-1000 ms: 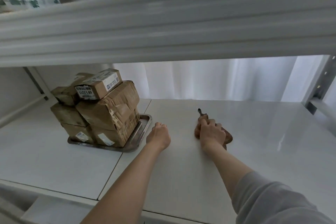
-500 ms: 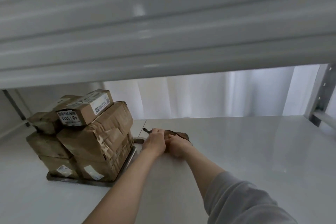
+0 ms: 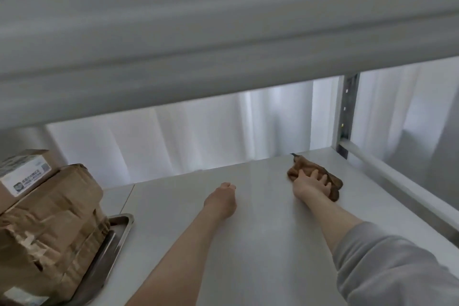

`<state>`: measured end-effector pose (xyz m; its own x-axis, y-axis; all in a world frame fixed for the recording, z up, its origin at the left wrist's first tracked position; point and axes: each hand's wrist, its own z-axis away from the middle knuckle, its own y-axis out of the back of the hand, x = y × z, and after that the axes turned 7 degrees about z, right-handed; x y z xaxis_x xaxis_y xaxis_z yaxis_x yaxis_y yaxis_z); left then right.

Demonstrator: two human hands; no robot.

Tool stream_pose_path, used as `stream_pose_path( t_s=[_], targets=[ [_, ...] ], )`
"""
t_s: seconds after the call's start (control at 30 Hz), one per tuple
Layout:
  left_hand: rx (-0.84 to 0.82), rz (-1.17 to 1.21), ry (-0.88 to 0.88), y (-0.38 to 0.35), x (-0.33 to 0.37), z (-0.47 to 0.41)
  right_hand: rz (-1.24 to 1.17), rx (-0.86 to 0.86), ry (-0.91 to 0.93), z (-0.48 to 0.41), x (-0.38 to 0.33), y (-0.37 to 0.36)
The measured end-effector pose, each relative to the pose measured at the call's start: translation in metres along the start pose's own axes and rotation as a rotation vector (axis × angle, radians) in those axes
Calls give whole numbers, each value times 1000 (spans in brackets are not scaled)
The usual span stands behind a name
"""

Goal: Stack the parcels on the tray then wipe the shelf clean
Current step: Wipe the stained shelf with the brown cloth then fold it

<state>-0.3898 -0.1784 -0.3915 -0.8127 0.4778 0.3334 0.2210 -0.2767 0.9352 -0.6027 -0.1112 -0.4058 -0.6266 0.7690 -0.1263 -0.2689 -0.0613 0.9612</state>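
Several brown cardboard parcels (image 3: 49, 216) stand stacked on a metal tray (image 3: 119, 228) at the left of the white shelf (image 3: 260, 243). A small labelled box (image 3: 22, 171) tops the stack. My right hand (image 3: 309, 182) presses flat, fingers spread, on a brown cloth (image 3: 332, 181) near the shelf's far right corner. My left hand (image 3: 221, 200) rests on the shelf in the middle as a loose fist, holding nothing. Its fingers are hidden behind the knuckles.
The shelf above (image 3: 223, 32) hangs low across the top of the view. A metal upright (image 3: 347, 112) and a side rail (image 3: 402, 181) bound the shelf on the right. A white curtain (image 3: 198, 136) hangs behind.
My right hand has swept the cloth from beside the tray to the far right corner. The left hand stayed near the middle. My view shifted right.
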Motion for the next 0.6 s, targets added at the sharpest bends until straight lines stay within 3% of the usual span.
stream_pose_path(
  t_s=[0.13, 0.37, 0.47, 0.6],
  targets=[
    [-22, -43, -77, -12, 35, -12, -33, 3, -30, -6, 13, 3],
    [17, -151, -21, -28, 63, -26, -102, -121, 474, 2, -21, 7],
    [-6, -171, -17, -33, 74, -33, -102, -107, 431, -2, -7, 10],
    [-36, -164, 19, -38, 80, -41, -109, -31, 185, -17, 35, 14]
  ],
)
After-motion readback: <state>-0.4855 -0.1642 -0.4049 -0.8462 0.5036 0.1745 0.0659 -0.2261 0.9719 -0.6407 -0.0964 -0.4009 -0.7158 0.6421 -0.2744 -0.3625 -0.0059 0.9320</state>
